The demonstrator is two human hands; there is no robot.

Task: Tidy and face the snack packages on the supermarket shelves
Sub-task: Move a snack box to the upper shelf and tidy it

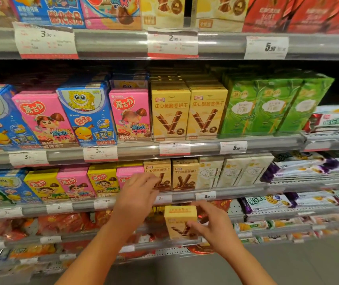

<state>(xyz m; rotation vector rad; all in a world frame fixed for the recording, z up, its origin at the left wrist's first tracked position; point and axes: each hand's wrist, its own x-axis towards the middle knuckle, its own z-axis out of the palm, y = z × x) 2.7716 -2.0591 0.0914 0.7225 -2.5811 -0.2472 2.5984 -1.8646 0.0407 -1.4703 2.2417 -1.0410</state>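
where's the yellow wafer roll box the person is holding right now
In the head view, lower centre: the yellow wafer roll box is held upright in the right hand, in front of the shelves, below the left hand.

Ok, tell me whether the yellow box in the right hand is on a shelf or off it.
Off it. The right hand holds the yellow box upright in front of the lower shelves.

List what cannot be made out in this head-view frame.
- Left hand: whether its fingers touch the brown-and-yellow box behind them; the hand covers that box's lower left.
- Yellow box held by the right hand: its right side, hidden by the fingers.
- Price tags: small print blurred.
- Top shelf boxes: cut off by the upper edge.
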